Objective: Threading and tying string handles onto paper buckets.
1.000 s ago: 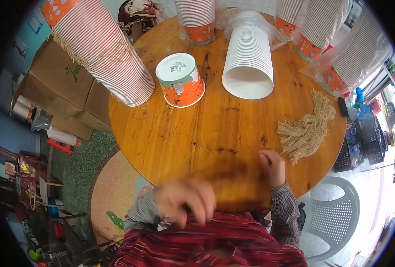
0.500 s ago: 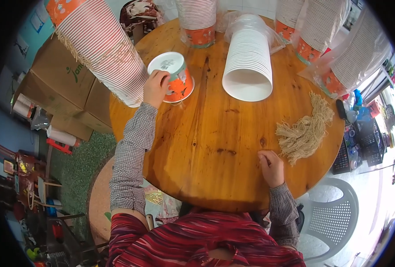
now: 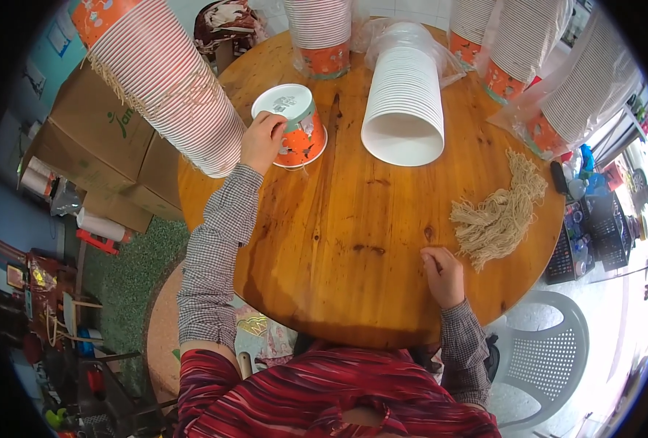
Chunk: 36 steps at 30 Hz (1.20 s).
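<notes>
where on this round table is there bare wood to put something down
Bare wood fills the middle of the round wooden table, between the upturned orange paper cup under the left hand, the lying white cup stack, the twine bundle and the right hand. The far rim is crowded with bagged cup stacks.

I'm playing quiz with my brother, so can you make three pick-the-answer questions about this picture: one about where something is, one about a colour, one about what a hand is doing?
1. Where does the bundle of beige string lie?
A. On the round wooden table, close to the right hand
B. On the floor
C. Inside a cup

2. What colour is the side of the upside-down paper cup?
A. Blue
B. Orange
C. Black

3. What is the left hand doing?
A. Resting flat on the table
B. Pulling string
C. Gripping the upside-down paper cup

Answers:
1. A, the string lies on the tabletop just beyond the right hand.
2. B, its wall is orange below a white base.
3. C, the fingers wrap its side.
</notes>
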{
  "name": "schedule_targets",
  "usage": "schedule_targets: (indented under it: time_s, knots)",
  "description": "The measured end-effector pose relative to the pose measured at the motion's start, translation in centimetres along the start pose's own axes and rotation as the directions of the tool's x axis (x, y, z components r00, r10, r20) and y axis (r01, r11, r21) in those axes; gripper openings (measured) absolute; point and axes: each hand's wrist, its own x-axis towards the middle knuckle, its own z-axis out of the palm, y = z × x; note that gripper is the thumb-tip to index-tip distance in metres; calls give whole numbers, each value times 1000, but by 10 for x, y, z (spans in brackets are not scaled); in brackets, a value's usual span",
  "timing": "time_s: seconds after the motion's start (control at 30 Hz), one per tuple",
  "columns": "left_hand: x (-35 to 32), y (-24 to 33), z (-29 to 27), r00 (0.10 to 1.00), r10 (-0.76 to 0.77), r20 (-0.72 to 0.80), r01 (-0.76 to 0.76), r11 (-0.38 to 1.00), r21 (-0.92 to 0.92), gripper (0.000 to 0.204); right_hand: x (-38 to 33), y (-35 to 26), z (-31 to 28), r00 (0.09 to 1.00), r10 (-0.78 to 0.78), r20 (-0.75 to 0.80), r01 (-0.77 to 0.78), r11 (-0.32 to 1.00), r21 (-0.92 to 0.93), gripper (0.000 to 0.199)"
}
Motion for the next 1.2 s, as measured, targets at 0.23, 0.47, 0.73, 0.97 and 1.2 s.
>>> schedule_targets:
  time_s: [0.23, 0.47, 0.73, 0.97, 1.2]
  knots:
    - [-17, 32, 10, 977, -41, -208, 2, 983, -183, 17, 4, 10, -8, 993, 103, 54, -108, 988, 111, 14]
    - [-41, 72, 124, 969, -244, -33, 187, 816, -548, 31, 129, 27, 6, 952, 175, -249, -39, 882, 470, 23]
    - [-23, 99, 169, 878, -469, -93, 301, 693, -655, 15, 198, 49, 43, 857, 116, -502, 96, 921, 378, 22]
    - [-18, 95, 165, 882, -469, -46, 325, 676, -661, 17, 202, 44, 41, 795, 43, -605, 95, 977, 193, 22]
    - [-20, 94, 164, 894, -449, 11, 351, 683, -641, 17, 201, 53, 38, 828, 23, -560, 42, 994, 104, 23]
